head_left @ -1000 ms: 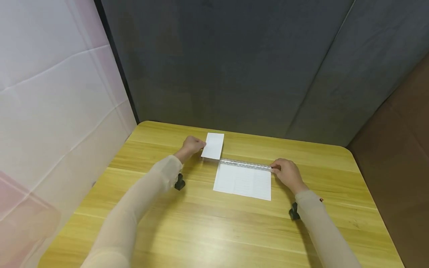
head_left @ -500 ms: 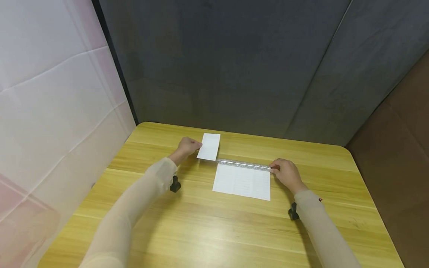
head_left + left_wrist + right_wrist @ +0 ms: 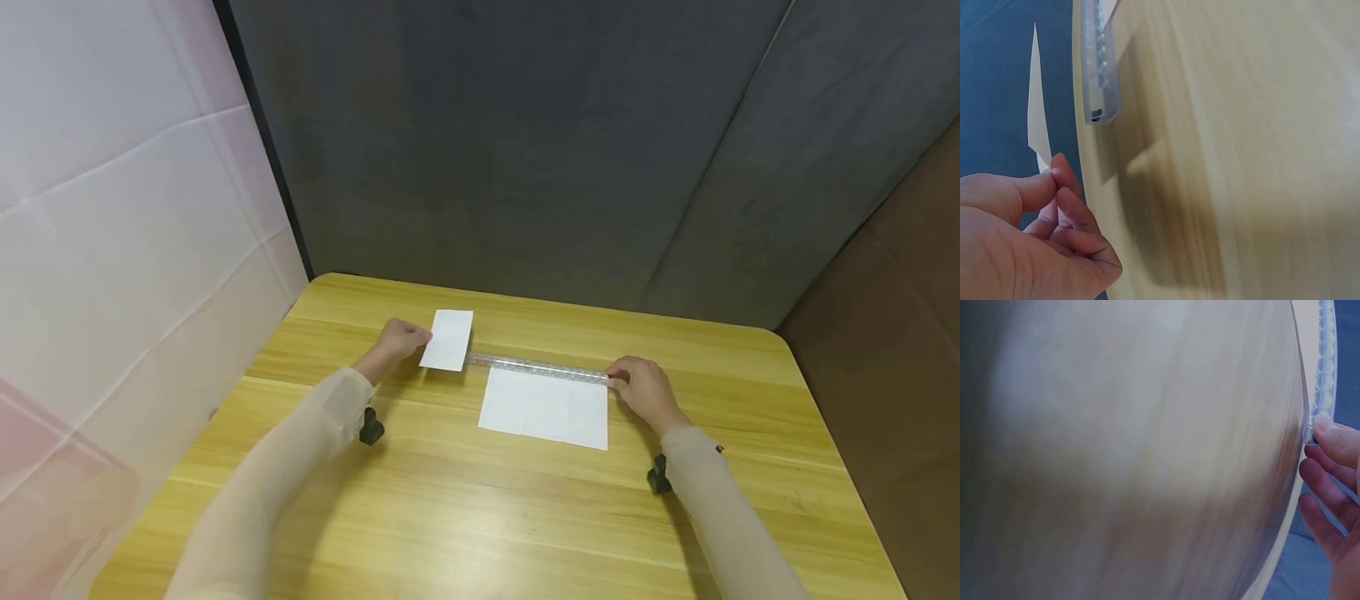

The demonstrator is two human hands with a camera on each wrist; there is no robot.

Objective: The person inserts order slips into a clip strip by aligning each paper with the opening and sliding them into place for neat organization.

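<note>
My left hand [image 3: 401,340] pinches the left edge of a small white paper strip [image 3: 447,339] and holds it lifted above the table. In the left wrist view the left hand [image 3: 1054,194] pinches the strip [image 3: 1035,119] edge-on. My right hand [image 3: 637,385] grips the right end of a clear plastic ruler [image 3: 536,367]. The ruler lies along the far edge of a larger white sheet [image 3: 543,408] flat on the yellow wooden table [image 3: 450,517]. The right wrist view shows my fingertips [image 3: 1332,434] on the ruler's end [image 3: 1324,362].
Grey padded panels stand behind the table. A white-pink sheet hangs on the left [image 3: 112,250]. A brown surface rises at the right [image 3: 892,333]. Small black camera mounts sit under both wrists [image 3: 371,427] [image 3: 657,477].
My left hand has carried the small strip leftward, away from the ruler's left end. The right hand, ruler and larger sheet have stayed in place.
</note>
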